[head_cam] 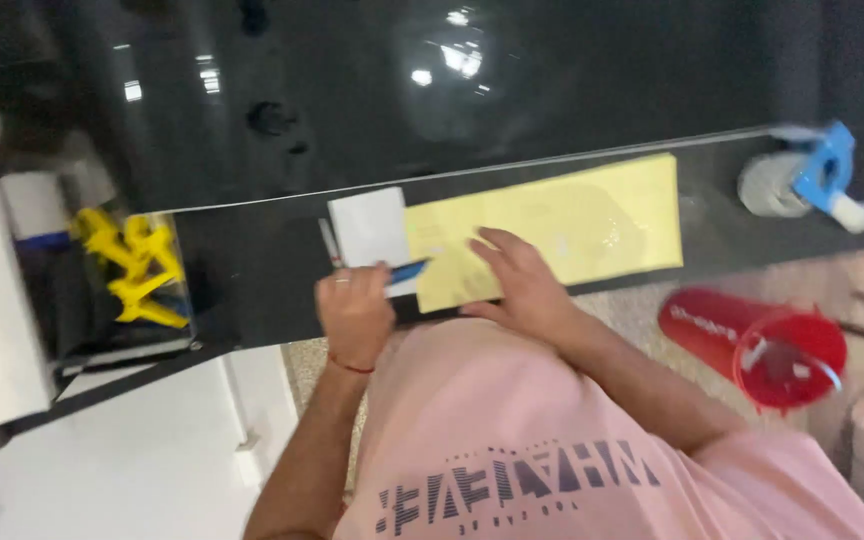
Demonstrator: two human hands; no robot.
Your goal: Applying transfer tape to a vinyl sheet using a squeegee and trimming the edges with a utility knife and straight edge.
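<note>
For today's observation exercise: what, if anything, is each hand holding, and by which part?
The left hand grips a blue pen by its lower end, tip over the white paper. The right hand holds nothing; it lies flat on the yellow sheet.

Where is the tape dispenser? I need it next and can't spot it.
In the head view the tape dispenser sits on the dark counter at the far right, just past the yellow sheet, above the red bucket.
</note>
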